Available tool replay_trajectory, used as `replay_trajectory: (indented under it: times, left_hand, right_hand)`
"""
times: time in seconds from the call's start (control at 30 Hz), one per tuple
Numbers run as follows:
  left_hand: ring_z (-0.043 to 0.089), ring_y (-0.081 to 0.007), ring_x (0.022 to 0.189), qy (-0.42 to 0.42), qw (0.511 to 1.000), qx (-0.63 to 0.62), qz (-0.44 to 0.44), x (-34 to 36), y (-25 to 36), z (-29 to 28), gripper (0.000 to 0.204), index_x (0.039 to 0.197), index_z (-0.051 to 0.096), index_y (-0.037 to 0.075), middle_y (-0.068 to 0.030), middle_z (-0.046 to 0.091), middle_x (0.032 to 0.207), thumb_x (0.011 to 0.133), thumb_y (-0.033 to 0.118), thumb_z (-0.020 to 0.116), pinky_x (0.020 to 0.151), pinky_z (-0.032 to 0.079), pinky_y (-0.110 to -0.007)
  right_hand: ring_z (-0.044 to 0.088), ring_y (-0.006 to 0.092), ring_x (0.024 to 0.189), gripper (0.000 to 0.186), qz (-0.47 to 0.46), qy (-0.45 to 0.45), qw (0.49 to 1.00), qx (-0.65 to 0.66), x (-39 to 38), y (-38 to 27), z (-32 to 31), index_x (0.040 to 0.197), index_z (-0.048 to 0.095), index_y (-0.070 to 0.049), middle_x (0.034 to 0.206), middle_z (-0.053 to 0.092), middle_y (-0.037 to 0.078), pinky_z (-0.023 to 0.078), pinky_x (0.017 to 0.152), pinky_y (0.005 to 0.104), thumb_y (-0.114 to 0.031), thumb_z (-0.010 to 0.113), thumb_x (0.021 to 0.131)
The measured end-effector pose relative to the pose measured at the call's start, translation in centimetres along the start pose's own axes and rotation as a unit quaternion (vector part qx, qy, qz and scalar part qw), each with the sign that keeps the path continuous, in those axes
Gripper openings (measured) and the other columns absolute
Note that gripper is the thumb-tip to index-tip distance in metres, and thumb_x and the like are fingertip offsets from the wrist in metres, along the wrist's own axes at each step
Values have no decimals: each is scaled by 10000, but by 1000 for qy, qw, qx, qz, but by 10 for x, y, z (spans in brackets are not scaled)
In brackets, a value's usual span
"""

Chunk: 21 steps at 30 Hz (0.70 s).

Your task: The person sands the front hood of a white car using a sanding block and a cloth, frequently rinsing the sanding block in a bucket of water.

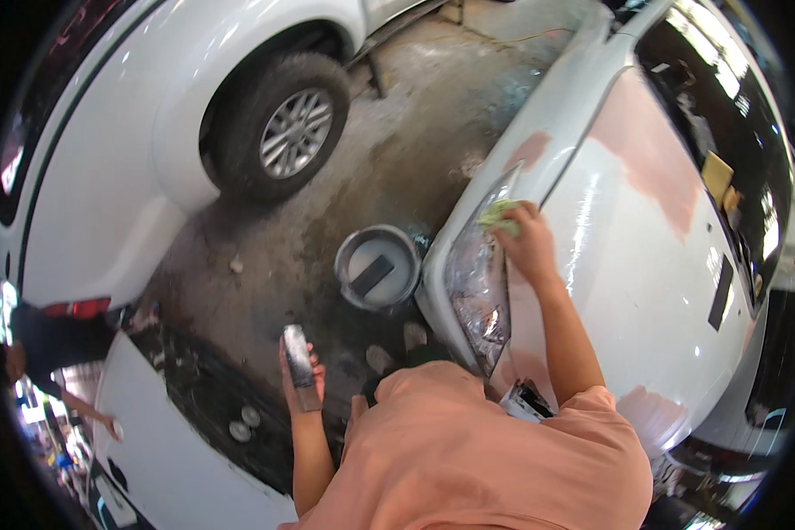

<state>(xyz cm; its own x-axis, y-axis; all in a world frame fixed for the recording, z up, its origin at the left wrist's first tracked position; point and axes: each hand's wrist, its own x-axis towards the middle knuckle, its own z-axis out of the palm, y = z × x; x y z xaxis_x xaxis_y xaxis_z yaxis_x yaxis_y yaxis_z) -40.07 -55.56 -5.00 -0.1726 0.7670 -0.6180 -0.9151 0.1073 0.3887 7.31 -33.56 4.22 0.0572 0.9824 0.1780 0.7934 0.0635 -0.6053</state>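
My right hand [530, 240] is closed on a pale green cloth [498, 215], pressed on the upper end of the headlight [479, 296] of a white car. The headlight is wet and shiny, and the bumper curves round beside it. Low on the left, my left hand [316, 375] is wrapped round an oblong sanding block [298, 355] with a dark, glistening face, held clear of the car. Between my hands, on the floor, stands a round grey bucket [343, 291] of cloudy water, with a dark oblong block [372, 276] in it.
Pinkish patches [654, 168] mark the white hood [583, 230]. A dark strip [721, 291] and a yellow sponge [716, 175] lie near the windshield. Another white vehicle [106, 177] stands at left. A person [57, 340] is beside a white panel [177, 450] at lower left.
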Motion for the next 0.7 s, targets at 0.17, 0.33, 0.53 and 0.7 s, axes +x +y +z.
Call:
replay_trajectory:
  times: [0.17,0.33,0.53,0.7]
  left_hand:
    - [713,-216,671,33,995,66,-60,-29,-29,4,729,1225,630,-13,-101,693,890,1025,687,589,537,611,-283]
    - [659,-285,933,-42,996,-39,-70,-45,-63,-53,585,1335,574,27,-199,645,1148,1061,541,626,714,574,-405]
    - [637,-280,969,-2,993,-99,-68,-78,-82,-91,596,1436,537,73,-203,637,1182,1040,495,681,717,548,-371]
    - [684,-241,903,22,998,49,-29,-84,-76,-103,695,1511,497,66,-190,666,1238,1034,538,677,671,584,-354]
  right_hand:
    - [676,413,1173,354,-83,-305,947,51,-29,-42,207,1136,745,-121,1288,655,190,555,1010,494,-341,830,872]
    - [674,447,1172,372,-33,-406,910,-73,-55,-29,379,1194,732,-141,1274,648,223,570,981,541,-356,751,891]
    - [682,423,1263,523,83,-476,853,-197,-67,15,479,1392,664,-118,1439,650,227,551,1059,552,-363,717,933]
    - [720,361,1237,485,41,-548,804,-227,-65,13,468,1388,679,-75,1367,716,213,575,1038,502,-285,673,951]
